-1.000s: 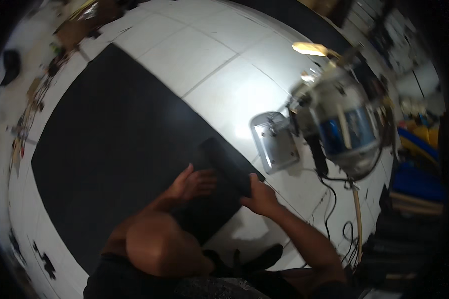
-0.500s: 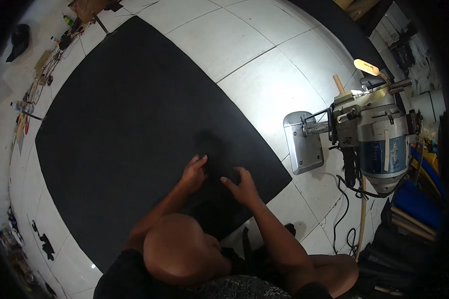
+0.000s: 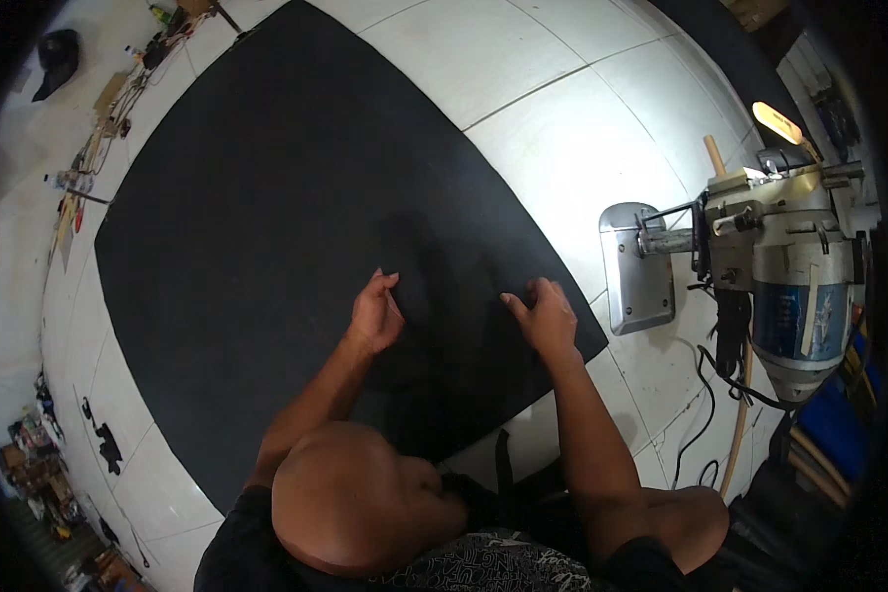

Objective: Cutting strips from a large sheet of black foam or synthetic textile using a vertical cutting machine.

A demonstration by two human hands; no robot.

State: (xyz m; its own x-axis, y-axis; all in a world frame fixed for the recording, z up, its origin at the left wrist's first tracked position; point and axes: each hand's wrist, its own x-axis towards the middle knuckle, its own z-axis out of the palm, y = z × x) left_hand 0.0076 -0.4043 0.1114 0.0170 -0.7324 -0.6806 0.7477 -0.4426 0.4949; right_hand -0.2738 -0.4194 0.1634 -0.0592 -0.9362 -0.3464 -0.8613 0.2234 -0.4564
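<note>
Under both palms lies the black sheet: left hand flat with fingers spread, right hand pressing with curled fingers near its right edge. Best to smooth outward, evenly, clear of the cutting machine.

Bright overhead light, glare on tiles; rim perhaps blurred.

Black sheet on white tiles

I see a plain black sheet over a white tiled floor, a silver machine with a blue band, and my black shirt with white patterning.
</note>
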